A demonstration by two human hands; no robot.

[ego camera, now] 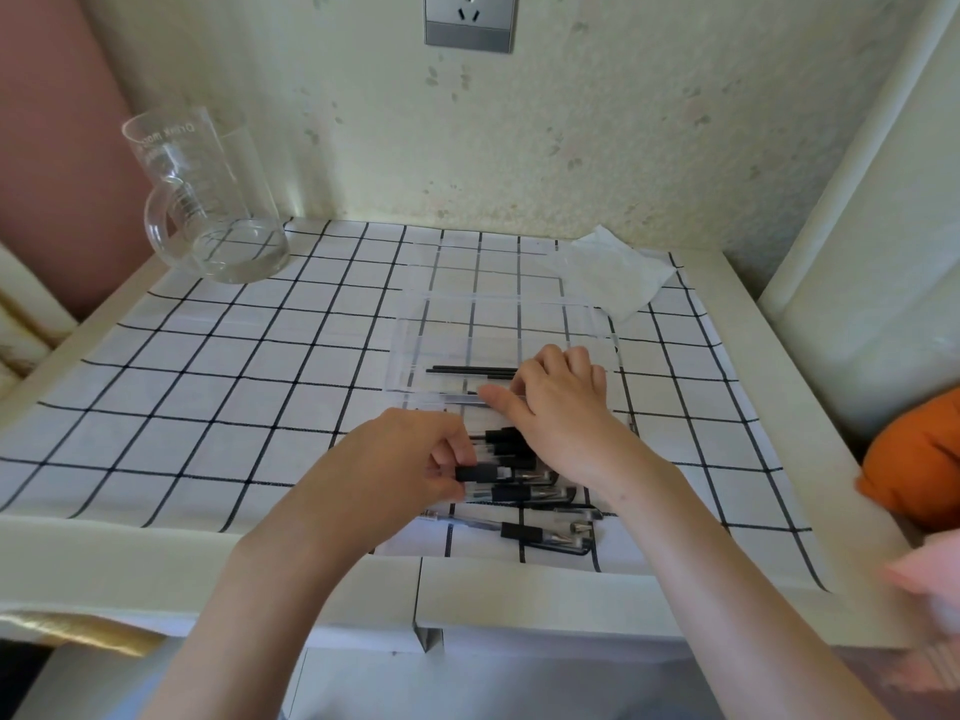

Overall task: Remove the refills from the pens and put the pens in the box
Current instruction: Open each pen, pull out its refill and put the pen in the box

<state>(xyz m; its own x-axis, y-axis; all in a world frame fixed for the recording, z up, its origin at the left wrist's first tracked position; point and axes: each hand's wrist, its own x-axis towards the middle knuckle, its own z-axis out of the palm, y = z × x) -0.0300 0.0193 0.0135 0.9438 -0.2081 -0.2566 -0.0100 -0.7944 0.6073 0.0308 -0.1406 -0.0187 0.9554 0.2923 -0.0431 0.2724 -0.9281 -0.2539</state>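
Head view showed a white table (519,600) with a checked cloth (234,387) spread over it. On the cloth, a little toward 1 o'clock from its middle, stood the clear box (410,345). A glass jug (208,200) stood far at 10 o'clock, and a white tissue (613,272) lay at 1 o'clock, just beside the far corner of the box. An orange thing (924,459) showed at 3 o'clock, off the table edge.

The right hand (561,407) lay over the near wall of the box, the thumb straight and pointing to 9 o'clock, the fingers reaching down into the box. Whether it had hold of something, I cannot tell. The left hand (400,459) was at 6 o'clock of the box, its fingers curled round one pen (483,472) by the black grip.

The heap of pens (545,530) lay on the cloth at 6 o'clock, between the box and the near table edge, partly under both wrists. Thin black refills (472,370) lay inside the box, at 9 o'clock of the right hand.
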